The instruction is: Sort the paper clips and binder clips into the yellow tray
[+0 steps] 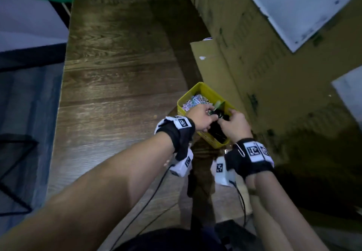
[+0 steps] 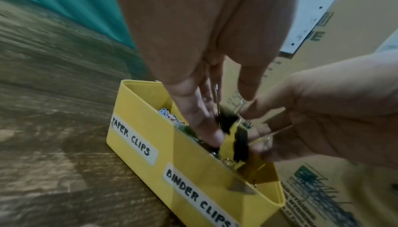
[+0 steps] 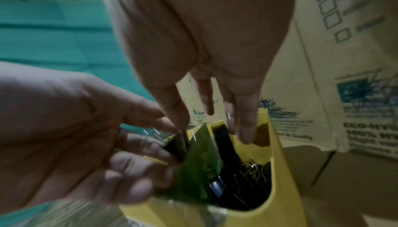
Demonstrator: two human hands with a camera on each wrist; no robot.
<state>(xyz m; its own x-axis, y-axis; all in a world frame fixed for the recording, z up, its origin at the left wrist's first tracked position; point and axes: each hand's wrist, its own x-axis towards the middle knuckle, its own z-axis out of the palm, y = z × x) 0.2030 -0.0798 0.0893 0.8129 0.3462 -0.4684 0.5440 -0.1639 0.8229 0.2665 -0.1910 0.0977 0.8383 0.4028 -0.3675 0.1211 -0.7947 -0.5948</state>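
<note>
Right now we have both hands over the yellow tray [image 1: 201,89], which sits on the wooden bench [image 1: 117,74] by its right edge, just beside a stack of cardboard boxes [image 1: 264,74]. The tray is split in two: the far compartment, labelled for paper clips [image 1: 195,100], holds a pale tangle of them, and the near compartment, labelled for binder clips, holds a dark heap of black binder clips [image 3: 252,176].

Our left hand [image 1: 201,117] has its fingers curled on one black binder clip [image 2: 226,120], and our right hand [image 1: 235,123] pinches at the same clip from the other side, thumb and forefinger on what looks like its wire handle. So neither grip is apart; both are clamped on that one clip, though blur hides exactly which finger does the holding. A green sheet [image 3: 193,162] stands in the tray beside the clip; we cannot tell what it is.

The clip hangs directly above the near compartment, its long axis roughly upright, handles up. The heap it belongs with lies straight below our fingers, so we judge the coming move to be a short drop, with the left hand the nearer to the divider and the paper clip side.
</note>
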